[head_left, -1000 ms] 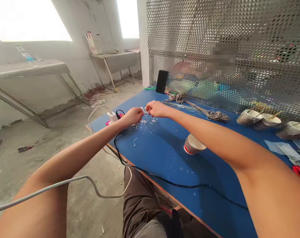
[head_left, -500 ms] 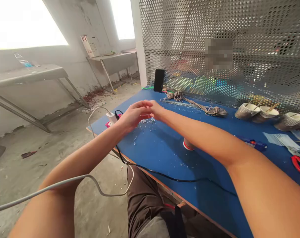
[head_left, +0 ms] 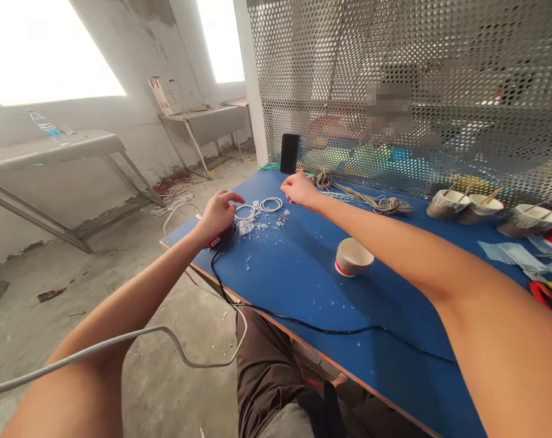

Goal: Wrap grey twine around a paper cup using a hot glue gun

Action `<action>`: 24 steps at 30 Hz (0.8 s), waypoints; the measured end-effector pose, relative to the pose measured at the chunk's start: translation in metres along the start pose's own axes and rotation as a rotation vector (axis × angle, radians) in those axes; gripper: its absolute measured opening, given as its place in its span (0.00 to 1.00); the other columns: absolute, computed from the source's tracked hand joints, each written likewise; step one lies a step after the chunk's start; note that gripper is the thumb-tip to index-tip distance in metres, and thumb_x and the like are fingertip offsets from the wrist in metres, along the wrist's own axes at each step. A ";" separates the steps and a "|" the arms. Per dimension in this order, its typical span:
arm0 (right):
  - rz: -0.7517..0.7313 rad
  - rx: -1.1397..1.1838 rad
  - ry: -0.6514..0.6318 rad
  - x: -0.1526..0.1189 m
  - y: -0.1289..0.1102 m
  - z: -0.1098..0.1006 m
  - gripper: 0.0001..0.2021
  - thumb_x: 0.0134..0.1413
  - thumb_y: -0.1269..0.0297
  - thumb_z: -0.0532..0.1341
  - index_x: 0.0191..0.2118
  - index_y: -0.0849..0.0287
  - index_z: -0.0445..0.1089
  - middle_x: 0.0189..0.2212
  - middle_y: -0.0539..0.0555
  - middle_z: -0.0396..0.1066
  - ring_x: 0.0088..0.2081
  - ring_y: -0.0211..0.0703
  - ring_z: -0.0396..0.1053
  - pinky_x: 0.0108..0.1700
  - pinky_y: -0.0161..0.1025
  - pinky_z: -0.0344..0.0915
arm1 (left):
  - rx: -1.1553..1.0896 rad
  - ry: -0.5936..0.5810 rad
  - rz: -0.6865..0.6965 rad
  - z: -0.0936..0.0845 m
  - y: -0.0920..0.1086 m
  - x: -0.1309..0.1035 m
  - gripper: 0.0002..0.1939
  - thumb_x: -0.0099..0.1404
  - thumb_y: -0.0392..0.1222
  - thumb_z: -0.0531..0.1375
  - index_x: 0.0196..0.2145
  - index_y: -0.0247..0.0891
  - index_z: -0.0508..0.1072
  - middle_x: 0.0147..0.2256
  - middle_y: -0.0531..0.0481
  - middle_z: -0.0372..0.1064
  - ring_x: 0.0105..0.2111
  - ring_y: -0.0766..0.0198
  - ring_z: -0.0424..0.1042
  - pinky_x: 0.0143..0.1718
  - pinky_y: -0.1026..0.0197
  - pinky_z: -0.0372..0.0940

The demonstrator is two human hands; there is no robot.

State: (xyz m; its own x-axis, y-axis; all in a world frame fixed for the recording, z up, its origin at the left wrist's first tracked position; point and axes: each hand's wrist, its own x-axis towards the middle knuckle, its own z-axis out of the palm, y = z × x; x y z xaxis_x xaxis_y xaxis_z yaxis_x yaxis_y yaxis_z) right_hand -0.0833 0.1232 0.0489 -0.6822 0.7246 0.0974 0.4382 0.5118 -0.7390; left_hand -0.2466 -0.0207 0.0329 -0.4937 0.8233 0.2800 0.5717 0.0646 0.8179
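My left hand (head_left: 218,216) hovers over a red and white power strip (head_left: 215,241), thumb and forefinger apart, with nothing visible between them. Farther right, my right hand (head_left: 299,188) has its fingers curled together above the table; whatever may be in them is too small to make out. Between the hands lie two white rings, a nearer left ring (head_left: 244,212) and a right ring (head_left: 271,205), among clear plastic scraps (head_left: 247,227). A cup wrapped in grey-brown cord with a red band at its base (head_left: 351,258) stands upright below my right forearm.
A black cable (head_left: 303,322) runs along the blue table's front edge. A white cable (head_left: 184,356) crosses my left arm. Behind are a phone (head_left: 289,153), cord bundles (head_left: 387,205) and several wrapped cups (head_left: 444,204). Red-handled scissors (head_left: 540,296) lie right. A perforated metal screen (head_left: 330,79) borders the table's back.
My hands, together before, have moved apart: the left toward me and left, the right slightly right. The rings, scraps and the cup's top now show.
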 end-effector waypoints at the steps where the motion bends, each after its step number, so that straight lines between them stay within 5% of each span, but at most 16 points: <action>1: -0.018 -0.037 -0.008 0.001 0.002 -0.002 0.10 0.54 0.77 0.55 0.39 0.67 0.72 0.30 0.58 0.74 0.29 0.41 0.72 0.33 0.37 0.70 | 0.083 -0.033 0.059 -0.004 -0.001 -0.002 0.12 0.46 0.27 0.56 0.27 0.38 0.75 0.39 0.48 0.66 0.36 0.61 0.67 0.41 0.57 0.66; 4: -0.096 -0.137 -0.108 -0.003 0.001 -0.001 0.22 0.46 0.80 0.60 0.50 0.64 0.68 0.39 0.59 0.74 0.32 0.41 0.73 0.33 0.35 0.69 | 0.269 -0.181 0.168 -0.011 -0.004 -0.008 0.16 0.49 0.31 0.56 0.35 0.40 0.75 0.51 0.46 0.60 0.37 0.62 0.69 0.39 0.57 0.67; 6: -0.168 -0.203 -0.190 -0.009 -0.004 0.008 0.25 0.43 0.81 0.62 0.51 0.63 0.68 0.40 0.58 0.74 0.34 0.41 0.73 0.35 0.34 0.68 | 0.289 -0.187 0.176 -0.013 -0.005 -0.011 0.16 0.52 0.33 0.55 0.39 0.40 0.73 0.50 0.46 0.61 0.33 0.65 0.69 0.36 0.59 0.67; 10: -0.336 -0.318 -0.306 -0.036 -0.017 0.049 0.09 0.55 0.70 0.58 0.36 0.67 0.75 0.35 0.62 0.75 0.40 0.48 0.73 0.43 0.39 0.65 | 0.328 0.009 0.227 -0.006 -0.002 -0.016 0.15 0.54 0.30 0.51 0.34 0.37 0.75 0.35 0.49 0.65 0.26 0.68 0.64 0.33 0.61 0.64; 12: -0.459 -0.346 -0.381 -0.055 -0.019 0.073 0.10 0.53 0.62 0.61 0.33 0.64 0.75 0.39 0.61 0.75 0.46 0.52 0.69 0.48 0.43 0.61 | 0.306 0.000 0.234 -0.002 0.000 -0.018 0.15 0.52 0.28 0.52 0.30 0.37 0.76 0.33 0.50 0.63 0.27 0.68 0.62 0.32 0.62 0.63; 15: -0.619 -0.343 -0.485 -0.071 -0.012 0.093 0.06 0.48 0.62 0.65 0.34 0.55 0.75 0.45 0.52 0.74 0.50 0.44 0.67 0.54 0.39 0.55 | 0.201 -0.078 0.208 0.000 0.003 -0.024 0.17 0.46 0.25 0.52 0.29 0.37 0.76 0.35 0.50 0.63 0.26 0.70 0.61 0.30 0.64 0.61; 20: -0.460 -0.393 -0.314 -0.041 0.005 0.071 0.08 0.51 0.76 0.58 0.31 0.61 0.75 0.37 0.61 0.76 0.44 0.51 0.70 0.47 0.43 0.57 | -0.149 -0.095 0.031 -0.004 0.004 -0.035 0.11 0.48 0.31 0.58 0.31 0.38 0.75 0.32 0.53 0.66 0.21 0.73 0.61 0.22 0.67 0.57; 24: -0.330 -0.330 -0.158 -0.019 -0.001 0.045 0.11 0.58 0.71 0.53 0.35 0.59 0.75 0.34 0.58 0.76 0.40 0.49 0.70 0.42 0.39 0.59 | -0.491 -0.055 -0.133 -0.004 0.004 -0.035 0.07 0.47 0.31 0.61 0.28 0.36 0.73 0.28 0.54 0.67 0.13 0.78 0.53 0.14 0.69 0.47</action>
State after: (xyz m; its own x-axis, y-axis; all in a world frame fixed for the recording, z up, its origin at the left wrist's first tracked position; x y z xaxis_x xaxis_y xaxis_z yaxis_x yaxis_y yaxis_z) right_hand -0.0976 0.0877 0.0178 -0.8851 0.4334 0.1697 0.3284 0.8398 -0.4323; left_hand -0.2297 -0.0520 0.0279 -0.4985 0.8554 0.1410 0.1242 -0.0906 0.9881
